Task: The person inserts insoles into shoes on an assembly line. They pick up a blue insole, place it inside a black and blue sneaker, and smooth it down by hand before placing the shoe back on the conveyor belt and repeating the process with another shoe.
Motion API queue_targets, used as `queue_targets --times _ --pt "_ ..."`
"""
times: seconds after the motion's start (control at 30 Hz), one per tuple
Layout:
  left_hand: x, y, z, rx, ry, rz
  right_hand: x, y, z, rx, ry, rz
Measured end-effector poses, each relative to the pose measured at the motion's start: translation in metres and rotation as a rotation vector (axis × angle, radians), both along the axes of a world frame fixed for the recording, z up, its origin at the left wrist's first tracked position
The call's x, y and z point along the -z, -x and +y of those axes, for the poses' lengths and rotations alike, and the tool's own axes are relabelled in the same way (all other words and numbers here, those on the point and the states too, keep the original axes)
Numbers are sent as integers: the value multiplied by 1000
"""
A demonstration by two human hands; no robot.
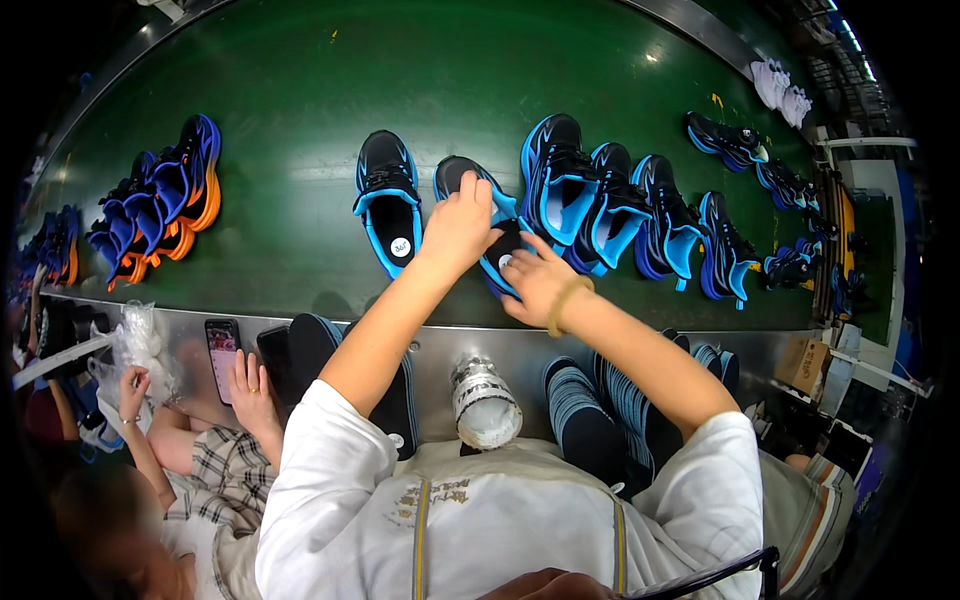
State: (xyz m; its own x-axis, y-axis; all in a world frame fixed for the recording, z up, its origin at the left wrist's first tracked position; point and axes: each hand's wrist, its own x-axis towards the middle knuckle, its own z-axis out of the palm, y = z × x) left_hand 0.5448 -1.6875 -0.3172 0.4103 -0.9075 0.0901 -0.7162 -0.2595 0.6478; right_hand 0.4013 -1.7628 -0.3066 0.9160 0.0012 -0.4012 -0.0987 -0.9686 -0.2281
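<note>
A black sneaker with a bright blue lining [456,172] lies tilted on the green work surface under both my hands. My left hand [460,232] is closed over its tongue and lace area, fingers bunched together. At the heel opening my right hand [545,285] grips the collar, its fingers reaching over the dark insole with a round white sticker [505,261]; the fingertips are slightly blurred. Just left stands a matching sneaker [385,165], whose insole also bears a white sticker. Close on the right is another black and blue sneaker [553,150].
More black and blue sneakers [668,215] stand to the right; blue and orange ones [180,190] stand left. Stacked insoles [585,420] and a tape-wrapped cylinder [485,405] sit along the metal edge [440,345] nearest me. A neighbouring person's hand [250,395] touches a phone [224,355].
</note>
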Motion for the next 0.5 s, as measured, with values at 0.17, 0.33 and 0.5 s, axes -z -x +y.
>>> queue_targets --times 0.17,0.33,0.5 --pt "3 19 18 59 117 -120 -15 57 23 222 68 -122" --pt "-1 27 29 66 213 -475 -14 60 26 214 54 -185" --pt "-3 -26 17 39 207 -631 -58 42 27 293 -88 -387"
